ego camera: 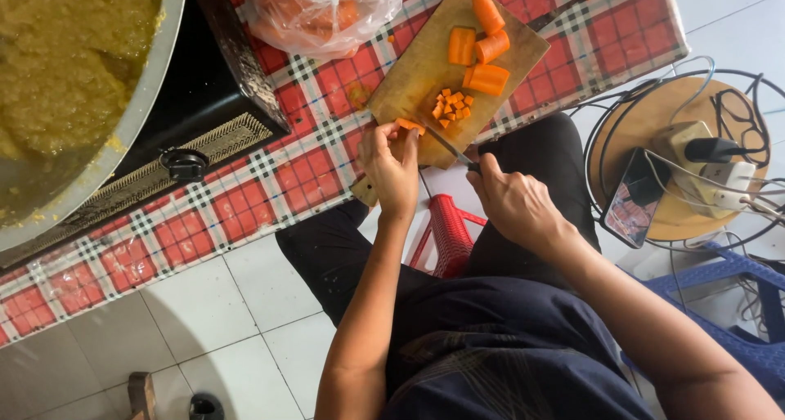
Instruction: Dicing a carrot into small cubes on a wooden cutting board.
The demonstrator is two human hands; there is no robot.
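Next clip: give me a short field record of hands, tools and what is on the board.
left hand: pinning a carrot piece at the board's near edge
right hand: gripping a knife, blade by that piece
board: wooden, on a red checked cloth
on board: diced carrot, larger chunks
nearby: bag of carrots, pot of yellow mash

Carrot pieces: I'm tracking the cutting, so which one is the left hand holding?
The carrot strip at the cutting board's near edge; the other pieces lie untouched farther up.
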